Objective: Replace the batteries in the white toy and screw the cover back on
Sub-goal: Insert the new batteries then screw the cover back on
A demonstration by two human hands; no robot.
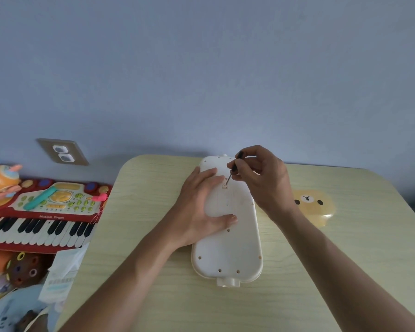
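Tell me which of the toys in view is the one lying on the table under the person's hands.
The white toy, back side up, pressed by the left hand. The red keyboard toy and orange toy sit off the table, to the left.

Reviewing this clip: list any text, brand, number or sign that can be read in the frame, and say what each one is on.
"Musical Organ": on the red toy keyboard, above its keys, left of the table.
Small marks around the red toy keyboard's buttons: too small to read.
Print on the white packet below the keyboard: blurred, unreadable.
White toy under the left hand, and the screwdriver in the right hand: no readable text.
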